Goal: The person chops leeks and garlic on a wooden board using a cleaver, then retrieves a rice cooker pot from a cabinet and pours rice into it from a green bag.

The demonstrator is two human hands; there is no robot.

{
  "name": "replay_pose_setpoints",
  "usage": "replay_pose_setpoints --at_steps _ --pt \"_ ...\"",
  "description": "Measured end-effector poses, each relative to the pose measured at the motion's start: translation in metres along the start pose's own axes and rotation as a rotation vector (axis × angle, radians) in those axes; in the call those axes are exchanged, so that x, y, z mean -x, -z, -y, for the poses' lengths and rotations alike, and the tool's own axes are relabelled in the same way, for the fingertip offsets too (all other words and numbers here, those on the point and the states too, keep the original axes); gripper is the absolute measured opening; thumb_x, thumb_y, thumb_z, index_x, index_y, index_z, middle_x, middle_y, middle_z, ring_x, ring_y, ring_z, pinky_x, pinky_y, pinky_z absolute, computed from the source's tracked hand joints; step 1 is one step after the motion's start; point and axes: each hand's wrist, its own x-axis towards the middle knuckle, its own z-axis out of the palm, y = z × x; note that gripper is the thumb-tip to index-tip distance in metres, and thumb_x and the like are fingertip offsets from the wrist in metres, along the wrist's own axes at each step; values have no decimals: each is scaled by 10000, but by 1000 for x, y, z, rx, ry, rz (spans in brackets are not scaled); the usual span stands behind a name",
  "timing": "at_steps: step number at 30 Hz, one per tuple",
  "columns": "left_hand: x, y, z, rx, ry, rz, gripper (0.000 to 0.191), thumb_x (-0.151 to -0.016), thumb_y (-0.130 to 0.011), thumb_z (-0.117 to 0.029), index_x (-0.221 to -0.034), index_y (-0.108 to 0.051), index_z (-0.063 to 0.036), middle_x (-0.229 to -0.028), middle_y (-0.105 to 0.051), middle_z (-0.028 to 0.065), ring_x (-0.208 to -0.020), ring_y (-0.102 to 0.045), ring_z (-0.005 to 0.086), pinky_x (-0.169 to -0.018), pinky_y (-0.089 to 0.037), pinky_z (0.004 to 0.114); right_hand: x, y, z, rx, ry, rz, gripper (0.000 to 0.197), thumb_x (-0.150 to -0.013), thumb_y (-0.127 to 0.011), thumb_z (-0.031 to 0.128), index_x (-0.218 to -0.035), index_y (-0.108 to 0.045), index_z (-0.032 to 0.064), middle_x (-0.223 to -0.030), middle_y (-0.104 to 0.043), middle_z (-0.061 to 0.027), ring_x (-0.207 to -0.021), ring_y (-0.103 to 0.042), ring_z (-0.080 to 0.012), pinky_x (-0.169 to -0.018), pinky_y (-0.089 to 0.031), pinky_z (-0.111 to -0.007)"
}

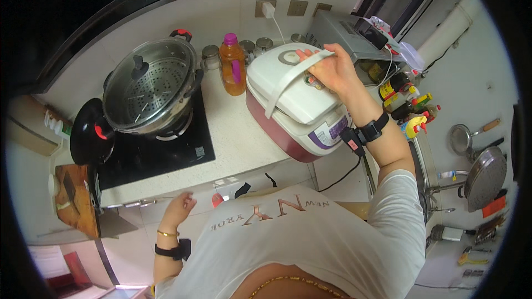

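On the counter stands a white and dark red rice cooker (pixel 282 91) with its lid down and its carry handle raised. My right hand (pixel 332 68) is at the upper end of that handle, fingers curled around it. Low at the left, my left hand (pixel 181 209) hangs in front of the counter edge with bent fingers and holds nothing. Left of the cooker is a plastic bottle (pixel 232 68) of orange liquid with a purple cap. A steel steamer pot (pixel 149 85) with a glass lid sits on the black hob (pixel 166 153).
A black pan (pixel 91 133) leans left of the steamer. Glass jars (pixel 211 58) line the back wall below the sockets. Behind the cooker is a microwave (pixel 345 29); sauce bottles (pixel 399 85) stand at its right. A wooden cutting board (pixel 77 199) is at the far left.
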Motion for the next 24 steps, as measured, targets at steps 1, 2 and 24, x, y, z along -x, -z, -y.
replay_pose_setpoints --at_steps 1,2,24 --pt "-7 0 -25 20 -90 -48 323 -822 -613 -184 -1095 -551 -24 -918 -625 121 -765 -597 197 -689 -470 287 3 3 5 -11 -17 -1 533 -796 -516 93 -1189 -202 -82 -1240 -303 -273 -1212 -321 -434 -1022 -296 -507" --pt "-16 3 -59 -3 -126 -68 337 -820 -611 -164 -1113 -539 -12 -932 -624 118 -800 -597 203 -702 -467 288 7 7 12 176 -50 33 495 -822 -507 109 -1190 -261 -111 -1226 -355 -275 -1197 -360 -411 -1028 -307 -469" --pt "-121 -46 -323 -78 -873 -312 330 -780 -654 -275 -1001 -584 -41 -1160 -537 168 -1086 -506 307 -948 -367 409 108 115 13 1928 973 115 485 -787 -615 141 -1226 -463 3 -1322 -354 -208 -1202 -348 -379 -989 -299 -434"
